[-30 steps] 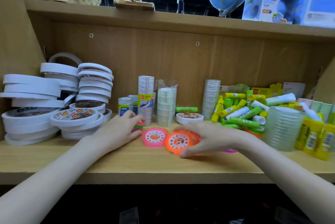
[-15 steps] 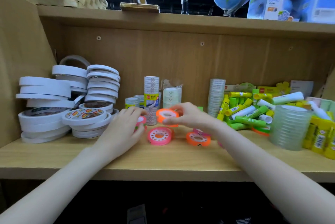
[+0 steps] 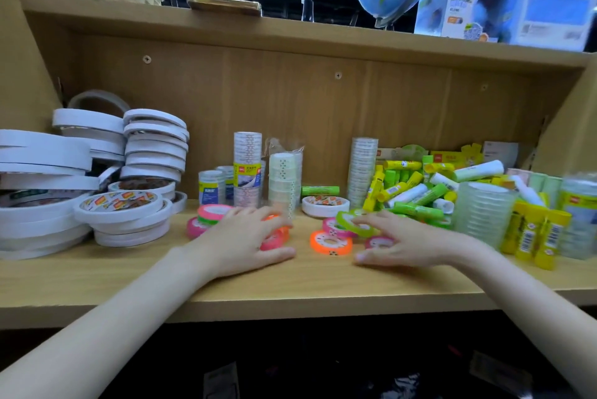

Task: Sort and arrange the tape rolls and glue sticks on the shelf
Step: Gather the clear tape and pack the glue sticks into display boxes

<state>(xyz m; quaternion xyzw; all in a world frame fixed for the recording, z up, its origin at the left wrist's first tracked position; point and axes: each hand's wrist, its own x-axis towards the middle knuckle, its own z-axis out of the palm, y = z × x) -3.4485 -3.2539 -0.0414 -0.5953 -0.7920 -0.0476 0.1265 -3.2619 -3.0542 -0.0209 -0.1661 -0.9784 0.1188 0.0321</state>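
White tape rolls (image 3: 122, 204) sit stacked in flat piles at the far left of the wooden shelf (image 3: 290, 288); blur keeps me from counting them. Right of those piles, two small pink rolls (image 3: 211, 212) lie just left of the left hand (image 3: 242, 243). That hand rests palm down over a pink and an orange roll (image 3: 274, 237), its fingers (image 3: 258, 214) spread and lightly curled across them; whether they grip is blurred, so I cannot tell. Behind the hand stand four upright columns of clear tape (image 3: 247, 169). One orange roll (image 3: 331, 242) lies flat on the shelf between the two hands, touching neither. The right hand (image 3: 407, 240) has its fingers (image 3: 365, 222) curled onto a green roll (image 3: 355, 222), tilted on top of a pink roll (image 3: 334, 227); another pink roll (image 3: 379, 242) peeks from under the palm. Right of that hand, green and yellow glue sticks (image 3: 416, 195) lie in a loose heap, too many and too jumbled to count, beside a wide clear tape stack (image 3: 481, 214).
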